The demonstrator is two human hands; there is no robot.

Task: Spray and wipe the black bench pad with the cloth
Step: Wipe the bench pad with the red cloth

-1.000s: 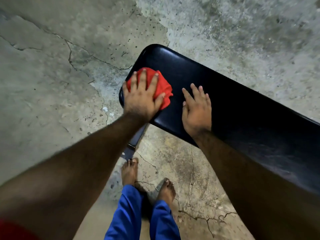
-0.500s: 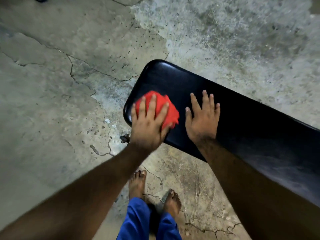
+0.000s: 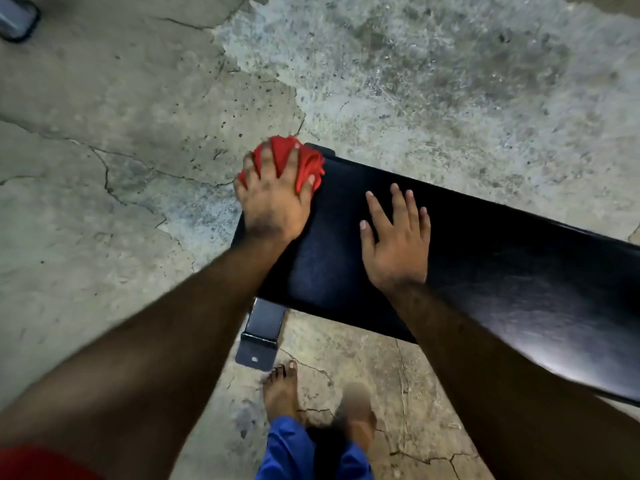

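Observation:
The black bench pad (image 3: 485,258) runs from the centre toward the right edge, glossy and dark. My left hand (image 3: 273,199) presses a bunched red cloth (image 3: 304,161) onto the pad's far left corner, fingers spread over the cloth. My right hand (image 3: 394,244) lies flat on the pad just to the right, palm down, fingers apart and holding nothing. No spray bottle is in view.
A grey metal bench foot (image 3: 259,336) sticks out under the pad's near left end. My bare feet (image 3: 282,389) and blue trouser legs (image 3: 294,452) stand close beside it on cracked concrete floor (image 3: 121,150). A grey object (image 3: 15,15) sits at the top left corner.
My left hand has pushed the red cloth away from me to the pad's far left corner. My right hand has stayed flat on the pad. The camera has shifted, showing the bench foot.

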